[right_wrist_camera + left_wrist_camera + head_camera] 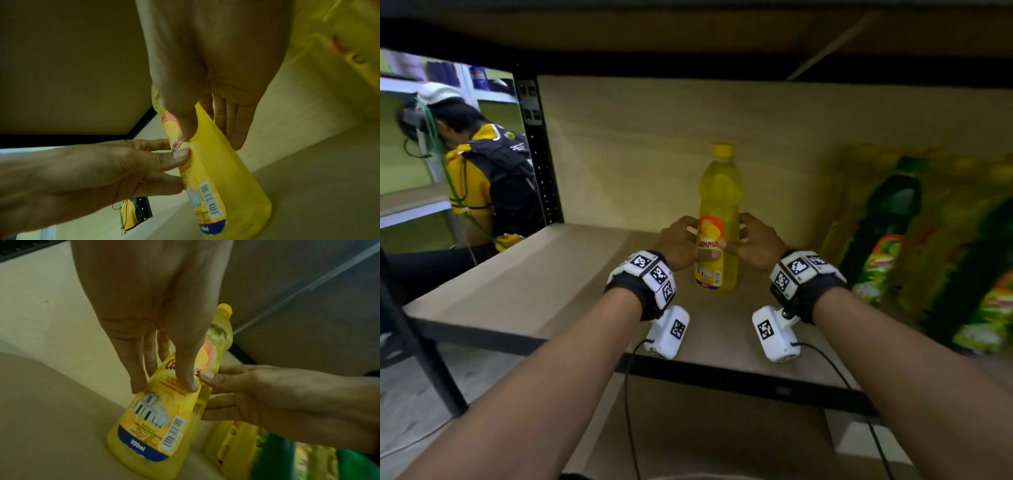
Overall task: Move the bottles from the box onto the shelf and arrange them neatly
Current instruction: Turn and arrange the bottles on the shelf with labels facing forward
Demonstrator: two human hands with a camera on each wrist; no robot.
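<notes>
A yellow lemon dishwashing bottle with a yellow cap stands upright on the wooden shelf. Both hands hold it at label height. My left hand grips its left side, thumb on the front label. My right hand grips the right side, thumb tip beside the left thumb. Green bottles and more yellow ones stand blurred at the right of the shelf. The box is out of view.
The shelf's wooden back panel is close behind the bottle. A black upright post bounds the shelf at left, with another person beyond it. The upper shelf board hangs overhead. Bare shelf lies left of the bottle.
</notes>
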